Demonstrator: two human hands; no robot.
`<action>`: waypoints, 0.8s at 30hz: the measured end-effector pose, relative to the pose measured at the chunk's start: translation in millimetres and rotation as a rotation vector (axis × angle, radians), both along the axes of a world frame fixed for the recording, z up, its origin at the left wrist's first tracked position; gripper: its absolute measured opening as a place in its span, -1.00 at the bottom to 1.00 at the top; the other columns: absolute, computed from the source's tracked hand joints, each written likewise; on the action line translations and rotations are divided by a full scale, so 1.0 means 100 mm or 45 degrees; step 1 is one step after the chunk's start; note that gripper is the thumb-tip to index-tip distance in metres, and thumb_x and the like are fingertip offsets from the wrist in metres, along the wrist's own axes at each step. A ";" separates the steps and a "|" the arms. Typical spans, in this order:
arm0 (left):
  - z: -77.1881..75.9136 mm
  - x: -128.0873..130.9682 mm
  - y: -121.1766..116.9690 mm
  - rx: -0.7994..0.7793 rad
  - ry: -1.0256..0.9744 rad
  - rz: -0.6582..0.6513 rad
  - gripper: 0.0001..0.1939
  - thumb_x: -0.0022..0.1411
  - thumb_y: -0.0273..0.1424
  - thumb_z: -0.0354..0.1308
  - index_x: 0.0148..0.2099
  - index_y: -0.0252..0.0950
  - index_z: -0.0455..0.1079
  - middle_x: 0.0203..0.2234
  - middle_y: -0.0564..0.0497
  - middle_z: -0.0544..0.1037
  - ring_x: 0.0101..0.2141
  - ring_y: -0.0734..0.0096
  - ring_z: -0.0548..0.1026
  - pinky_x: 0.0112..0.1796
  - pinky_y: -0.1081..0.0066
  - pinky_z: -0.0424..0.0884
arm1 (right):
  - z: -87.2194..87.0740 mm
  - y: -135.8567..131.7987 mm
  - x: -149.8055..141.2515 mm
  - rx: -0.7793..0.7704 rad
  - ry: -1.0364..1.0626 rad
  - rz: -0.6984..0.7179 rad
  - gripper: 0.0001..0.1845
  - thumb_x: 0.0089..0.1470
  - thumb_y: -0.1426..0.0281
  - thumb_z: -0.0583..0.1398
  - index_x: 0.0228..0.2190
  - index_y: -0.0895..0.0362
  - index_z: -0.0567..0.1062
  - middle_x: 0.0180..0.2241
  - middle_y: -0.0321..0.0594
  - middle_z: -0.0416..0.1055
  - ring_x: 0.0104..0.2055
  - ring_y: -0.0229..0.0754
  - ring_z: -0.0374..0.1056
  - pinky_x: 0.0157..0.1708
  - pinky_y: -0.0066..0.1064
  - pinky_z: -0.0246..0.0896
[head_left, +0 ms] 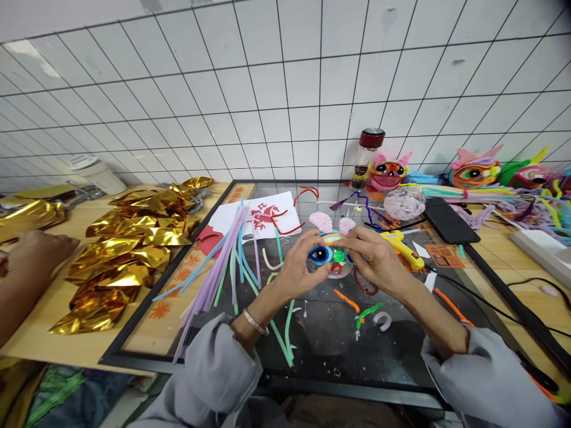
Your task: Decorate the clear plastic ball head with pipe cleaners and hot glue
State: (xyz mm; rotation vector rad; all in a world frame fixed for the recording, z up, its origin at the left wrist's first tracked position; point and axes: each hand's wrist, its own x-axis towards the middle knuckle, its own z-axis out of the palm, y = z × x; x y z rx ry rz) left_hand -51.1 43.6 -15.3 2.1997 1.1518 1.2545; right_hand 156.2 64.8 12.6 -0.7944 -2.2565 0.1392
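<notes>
Both my hands hold a small craft animal head (339, 256) above the dark glass board. It has blue ringed eyes, a green nose, a red mouth and pink ears (321, 222) standing at its top. My left hand (300, 260) wraps the left side, thumb low and fingers near the top edge. On the right, my right hand (372, 252) pinches at the forehead and covers part of the right eye. Whether a small piece sits in those fingertips is hidden. Below lie short pipe cleaner pieces: orange (347, 301), green (369, 314) and lilac (382, 321).
A yellow glue gun (404, 251) lies right of my hand, its cord running right. Pipe cleaners (218, 267) and a paper with a red horse (263, 214) lie left. A phone (452, 220), a bottle (366, 159) and gold foil (129, 255) surround; another person's hand (40, 252) rests far left.
</notes>
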 end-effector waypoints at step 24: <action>-0.01 0.00 0.00 -0.017 -0.008 -0.004 -0.67 0.08 -0.46 0.17 -0.06 -0.26 0.30 0.04 -0.20 0.44 0.14 0.10 0.37 0.12 0.08 0.31 | -0.03 -0.01 -0.04 0.173 -0.194 -0.068 -0.59 0.19 0.59 0.02 -0.09 0.07 0.56 -0.39 -0.18 0.32 -0.36 -0.18 0.22 -0.38 -0.35 0.07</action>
